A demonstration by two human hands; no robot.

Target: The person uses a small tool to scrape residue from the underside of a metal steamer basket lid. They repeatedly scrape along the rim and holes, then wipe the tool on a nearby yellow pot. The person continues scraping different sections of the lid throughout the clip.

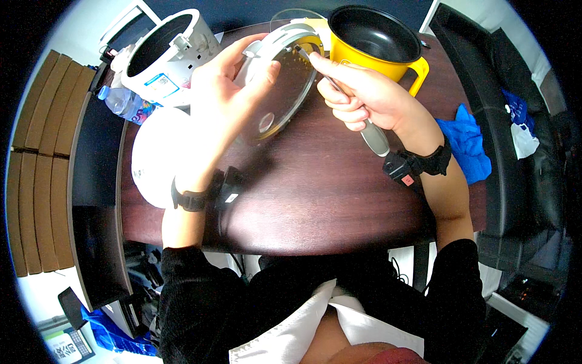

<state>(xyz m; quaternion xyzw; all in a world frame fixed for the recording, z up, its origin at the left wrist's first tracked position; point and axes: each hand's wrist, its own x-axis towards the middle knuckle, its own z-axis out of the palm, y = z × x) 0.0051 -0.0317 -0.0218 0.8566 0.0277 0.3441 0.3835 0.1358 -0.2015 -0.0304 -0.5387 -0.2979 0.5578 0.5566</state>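
My left hand (227, 91) is closed around the pale grey rim of a round see-through lid (282, 100), which tilts above the dark wooden table. In my right hand (370, 94) is a slim tool with a grey handle (376, 139) and a thin metal shaft. Its far end meets the lid's rim; the tip's shape is too small to make out. Behind my right hand stands a yellow pot (376, 33) with a black inside and a side handle. A white cooker body (163, 79) sits beyond my left hand. Partly behind my left forearm lies a white domed piece (154, 158).
A clear plastic bottle (124, 103) stands by the cooker. Blue cloth (467, 145) lies at the table's right edge. A black sofa (509, 133) runs along the right, and brown cardboard boxes (45, 151) are stacked at left. Another clear round lid (297, 15) shows at the back.
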